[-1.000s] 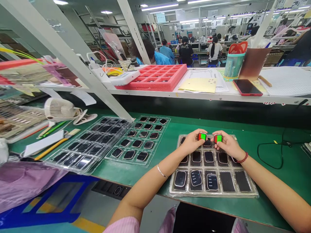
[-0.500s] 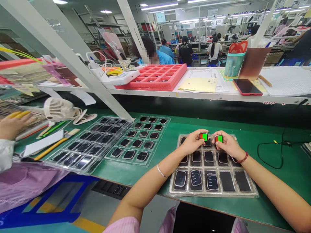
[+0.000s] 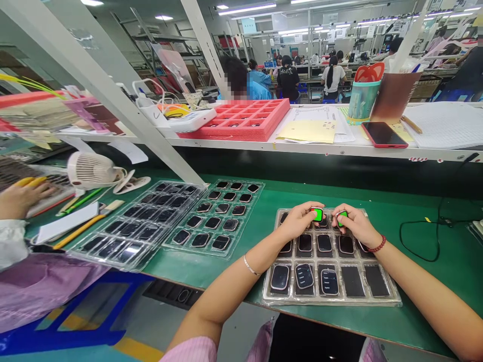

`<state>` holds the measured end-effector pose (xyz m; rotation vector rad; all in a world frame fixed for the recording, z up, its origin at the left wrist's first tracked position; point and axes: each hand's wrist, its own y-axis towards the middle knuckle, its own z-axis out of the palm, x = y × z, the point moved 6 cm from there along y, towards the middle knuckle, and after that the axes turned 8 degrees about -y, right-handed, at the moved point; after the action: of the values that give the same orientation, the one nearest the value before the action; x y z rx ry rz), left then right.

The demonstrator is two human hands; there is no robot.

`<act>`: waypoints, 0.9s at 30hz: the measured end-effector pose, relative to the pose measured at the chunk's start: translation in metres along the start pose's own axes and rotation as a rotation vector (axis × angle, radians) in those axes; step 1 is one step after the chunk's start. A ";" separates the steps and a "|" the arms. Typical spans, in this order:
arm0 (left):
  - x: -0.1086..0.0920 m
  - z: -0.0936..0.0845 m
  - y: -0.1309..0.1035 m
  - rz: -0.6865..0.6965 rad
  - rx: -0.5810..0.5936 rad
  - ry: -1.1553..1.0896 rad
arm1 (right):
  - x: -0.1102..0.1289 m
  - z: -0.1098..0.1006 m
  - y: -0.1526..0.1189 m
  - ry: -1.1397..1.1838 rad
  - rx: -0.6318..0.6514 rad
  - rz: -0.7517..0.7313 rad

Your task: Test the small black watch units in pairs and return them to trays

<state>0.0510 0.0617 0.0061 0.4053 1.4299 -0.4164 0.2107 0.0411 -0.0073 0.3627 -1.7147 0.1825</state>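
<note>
My left hand (image 3: pixel 300 220) is closed on a smartwatch (image 3: pixel 318 215) whose lit screen is mostly green with a little red. In my right hand (image 3: pixel 352 221) is a second smartwatch (image 3: pixel 342 216) with a green screen, its face partly covered by my thumb. Both hands are held above the far rows of a clear plastic tray (image 3: pixel 332 300). Dark-screened watches fill much of that tray, and two in the front row, such as a watch with text lines (image 3: pixel 329 282), are lit. Two front-right slots (image 3: pixel 353 281) hold no watch. My fingers hide part of the back row.
Left of me lie a green-looking clear tray of watches (image 3: pixel 213 222) and stacked clear trays (image 3: pixel 139 221). A small fan (image 3: pixel 94 170), a brush (image 3: pixel 88 226) and a co-worker's hand (image 3: pixel 18 198) are farther left. A shelf (image 3: pixel 317 149) bears a red foam tray (image 3: pixel 237 131) and a phone (image 3: pixel 385 134). A cable (image 3: pixel 402 241) lies right.
The left watch's screen has gone from red and green to mostly green. The right watch has turned, and my right thumb now covers more of its screen. The co-worker's hand has shifted slightly.
</note>
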 end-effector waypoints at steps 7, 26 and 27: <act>-0.001 -0.002 0.000 -0.018 -0.018 0.014 | 0.001 -0.001 0.000 0.017 -0.017 0.028; 0.003 0.002 0.001 0.017 0.044 0.016 | 0.002 0.001 0.000 0.028 0.002 0.010; 0.002 0.003 0.001 0.030 0.041 0.014 | 0.001 0.001 0.000 0.031 0.002 0.015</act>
<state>0.0539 0.0612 0.0047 0.4630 1.4289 -0.4200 0.2096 0.0410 -0.0062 0.3467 -1.6874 0.1995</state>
